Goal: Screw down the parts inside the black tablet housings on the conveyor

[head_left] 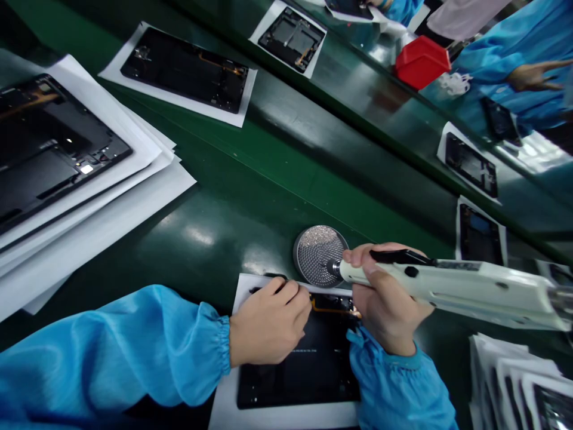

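Note:
My right hand [387, 301] is wrapped round a pale electric screwdriver [452, 289] with a black lever. The driver's tip points into a round dish [320, 255] of small screws, with a dimpled inner surface. My left hand [275, 322] is closed, its fingers curled at the upper left edge of a black tablet housing [308, 373]. A dark bit shows by those fingertips, but I cannot make out what they hold. The housing lies on white paper [226, 412] directly below the dish, and my hands and sleeves cover parts of it.
Stacked papers with another housing [49, 143] stand at the left. More papered housings lie beyond, including one at upper left [185, 68]. A paper stack [514, 370] sits at lower right. Across the bench are a red bin [421, 61] and a person in blue sleeves [487, 57].

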Demonstrator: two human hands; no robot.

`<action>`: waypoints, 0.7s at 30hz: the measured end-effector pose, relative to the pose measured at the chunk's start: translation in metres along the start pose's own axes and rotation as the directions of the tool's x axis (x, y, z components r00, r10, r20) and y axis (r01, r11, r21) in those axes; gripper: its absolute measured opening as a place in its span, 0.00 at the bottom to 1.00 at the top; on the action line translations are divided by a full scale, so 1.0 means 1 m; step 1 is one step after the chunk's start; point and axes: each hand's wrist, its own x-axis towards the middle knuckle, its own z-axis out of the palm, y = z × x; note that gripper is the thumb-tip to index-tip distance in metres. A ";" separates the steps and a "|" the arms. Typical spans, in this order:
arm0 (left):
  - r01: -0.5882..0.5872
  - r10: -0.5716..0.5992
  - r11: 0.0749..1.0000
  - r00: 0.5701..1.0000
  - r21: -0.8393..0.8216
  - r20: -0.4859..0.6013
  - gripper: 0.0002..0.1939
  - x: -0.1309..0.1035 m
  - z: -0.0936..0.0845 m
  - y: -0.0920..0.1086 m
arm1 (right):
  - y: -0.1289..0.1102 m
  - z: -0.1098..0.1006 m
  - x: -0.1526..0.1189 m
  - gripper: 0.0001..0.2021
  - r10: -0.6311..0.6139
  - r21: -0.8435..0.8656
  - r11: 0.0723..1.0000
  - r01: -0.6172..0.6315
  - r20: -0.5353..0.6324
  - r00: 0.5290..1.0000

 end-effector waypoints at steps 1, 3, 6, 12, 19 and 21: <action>0.000 0.000 1.000 1.000 -0.002 0.000 0.22 0.000 0.000 0.000 | 0.000 0.000 0.000 0.10 0.002 0.010 1.000 -0.002 0.001 1.000; 0.005 -0.005 1.000 1.000 -0.010 -0.005 0.22 0.000 0.000 0.000 | -0.001 -0.002 0.000 0.11 0.008 0.027 1.000 -0.008 0.001 1.000; 0.020 -0.021 0.999 0.999 -0.026 -0.044 0.19 0.000 0.002 0.000 | -0.010 -0.007 -0.004 0.12 0.002 0.056 0.998 -0.002 0.013 1.000; 0.038 -0.044 0.998 0.989 -0.042 -0.142 0.11 0.001 0.004 -0.001 | -0.029 -0.012 -0.031 0.13 0.004 0.077 0.997 -0.016 0.152 0.988; 0.030 -0.036 0.999 0.991 -0.045 -0.131 0.10 0.002 0.004 -0.001 | -0.014 -0.008 -0.046 0.15 0.018 0.031 0.999 -0.028 0.290 0.957; 0.029 -0.034 0.999 0.993 -0.043 -0.115 0.10 0.002 0.005 -0.001 | -0.013 -0.008 -0.045 0.15 0.023 0.021 0.999 -0.030 0.281 0.960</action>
